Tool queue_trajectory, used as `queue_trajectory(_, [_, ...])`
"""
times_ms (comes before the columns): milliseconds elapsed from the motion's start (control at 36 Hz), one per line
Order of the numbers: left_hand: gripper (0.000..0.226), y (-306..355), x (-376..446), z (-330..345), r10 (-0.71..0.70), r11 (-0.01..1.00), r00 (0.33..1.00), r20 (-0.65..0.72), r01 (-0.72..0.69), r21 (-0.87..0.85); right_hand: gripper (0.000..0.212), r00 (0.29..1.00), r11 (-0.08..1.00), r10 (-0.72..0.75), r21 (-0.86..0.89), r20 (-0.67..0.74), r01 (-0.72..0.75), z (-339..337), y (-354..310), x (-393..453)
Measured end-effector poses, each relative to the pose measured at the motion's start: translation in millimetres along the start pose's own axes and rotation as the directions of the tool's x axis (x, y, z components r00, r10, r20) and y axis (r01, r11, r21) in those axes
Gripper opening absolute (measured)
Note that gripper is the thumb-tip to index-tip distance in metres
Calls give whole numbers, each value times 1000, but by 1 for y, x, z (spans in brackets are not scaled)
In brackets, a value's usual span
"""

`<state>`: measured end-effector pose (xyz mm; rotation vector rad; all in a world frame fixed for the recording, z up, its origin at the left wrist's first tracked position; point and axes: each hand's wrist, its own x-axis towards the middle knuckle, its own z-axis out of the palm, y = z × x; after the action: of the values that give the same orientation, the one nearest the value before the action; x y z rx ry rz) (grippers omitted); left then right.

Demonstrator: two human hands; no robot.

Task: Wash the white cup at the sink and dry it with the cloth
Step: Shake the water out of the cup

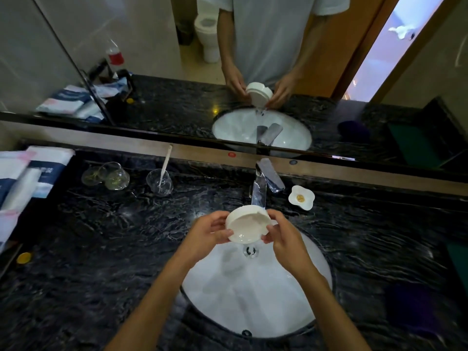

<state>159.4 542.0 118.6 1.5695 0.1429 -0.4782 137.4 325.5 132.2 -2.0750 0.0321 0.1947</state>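
Observation:
I hold the white cup (248, 224) with both hands over the back of the white sink (255, 295), just under the chrome tap (264, 184). The cup is tilted, its open mouth facing me, and the mirror shows water spilling from it into the basin. My left hand (206, 231) grips its left side and my right hand (285, 235) grips its right side. A dark purple cloth (411, 306) lies on the counter to the right of the sink.
The counter (101, 236) is dark marble. Clear glasses (109, 176) and a glass holding a toothbrush (160, 182) stand at the back left. A flower-shaped white dish (301, 197) sits right of the tap. Packets (30, 173) are stacked at far left. A mirror (152, 46) runs behind.

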Motion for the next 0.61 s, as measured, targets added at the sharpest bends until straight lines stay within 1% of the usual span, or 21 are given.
queue_trajectory(56, [39, 5, -3, 1, 26, 999, 1000, -8, -26, 24, 33, 999, 998, -28, -60, -16, 27, -3, -3, 0])
queue_trajectory(111, [40, 9, -5, 3, 53, 998, 998, -14, -52, 40, 35, 998, 995, -58, -85, -30, 55, -7, -6, 0])
queue_trajectory(194, [44, 17, -8, 5, 106, 992, 994, -21, -104, 72, 41, 993, 993, -101, -68, -60, 97, -10, -13, -2])
queue_trajectory(278, [47, 26, -10, 5, 162, 979, 986, -35, -156, 132, 49, 989, 993, -114, -55, -98, 109, -12, -19, -4])
queue_trajectory(361, [52, 34, -11, 5, 191, 971, 980, -48, -182, 153, 49, 984, 993, -118, -44, -135, 113, -15, -26, -5])
queue_trajectory(417, [54, 40, -12, 5, 202, 970, 978, -50, -193, 148, 48, 982, 992, -127, -42, -142, 122, -18, -30, -6])
queue_trajectory(500, [48, 47, -12, 6, 213, 969, 976, -40, -206, 135, 42, 973, 986, -160, -79, -168, 149, -21, -29, -4])
queue_trajectory(556, [47, 47, -12, 6, 209, 969, 977, -28, -204, 137, 40, 974, 986, -154, -96, -168, 139, -21, -26, -2])
queue_trajectory(611, [45, 43, -10, 7, 174, 976, 985, -16, -170, 137, 43, 980, 988, -127, -103, -151, 112, -18, -23, 0])
